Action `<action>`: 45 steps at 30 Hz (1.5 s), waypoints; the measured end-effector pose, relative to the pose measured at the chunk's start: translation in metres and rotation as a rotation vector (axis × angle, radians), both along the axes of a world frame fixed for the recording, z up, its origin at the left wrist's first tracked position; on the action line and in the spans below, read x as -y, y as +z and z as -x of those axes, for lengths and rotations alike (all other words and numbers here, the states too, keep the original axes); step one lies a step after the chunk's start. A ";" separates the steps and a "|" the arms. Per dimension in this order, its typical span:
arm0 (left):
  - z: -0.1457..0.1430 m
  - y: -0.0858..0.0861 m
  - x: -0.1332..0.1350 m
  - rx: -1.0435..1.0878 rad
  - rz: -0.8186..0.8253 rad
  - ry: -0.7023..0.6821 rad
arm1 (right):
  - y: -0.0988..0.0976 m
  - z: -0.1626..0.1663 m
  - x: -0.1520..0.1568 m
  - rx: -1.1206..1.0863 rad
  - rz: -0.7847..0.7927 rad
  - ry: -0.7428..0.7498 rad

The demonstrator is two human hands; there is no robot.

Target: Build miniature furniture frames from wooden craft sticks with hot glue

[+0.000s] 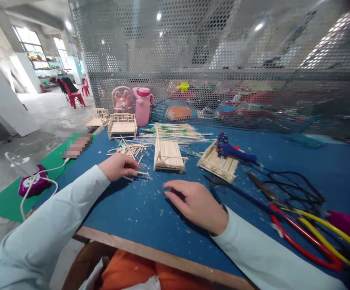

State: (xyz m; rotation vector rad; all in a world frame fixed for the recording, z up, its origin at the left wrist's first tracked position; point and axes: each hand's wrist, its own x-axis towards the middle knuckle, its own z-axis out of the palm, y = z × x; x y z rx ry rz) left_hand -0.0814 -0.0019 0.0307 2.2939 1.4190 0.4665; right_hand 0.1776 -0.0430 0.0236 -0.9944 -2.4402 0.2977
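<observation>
My left hand (119, 166) is low over the table beside a loose pile of short wooden sticks (134, 150). Its thumb and fingers are slightly apart, and one short stick (143, 173) lies at the fingertips. Nearer the middle, my right hand (194, 201) rests with thumb and forefinger apart, holding nothing. Just beyond it stands a small bed-like model made of sticks (168, 153). To its right, a blue glue gun (235, 153) lies on another stick model (217, 163). Blue-handled pliers (238, 187) lie beside my right wrist.
Scissors with red and yellow handles (301, 225) and a black cable (298, 185) occupy the right side. Two more stick models (122, 127), bundled sticks (175, 132) and a pink bottle (143, 106) stand at the back. Behind rises a perforated metal screen (175, 48).
</observation>
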 end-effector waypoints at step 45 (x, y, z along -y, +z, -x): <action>-0.027 0.024 0.045 0.109 0.307 0.401 | 0.003 0.001 0.000 0.347 0.074 -0.202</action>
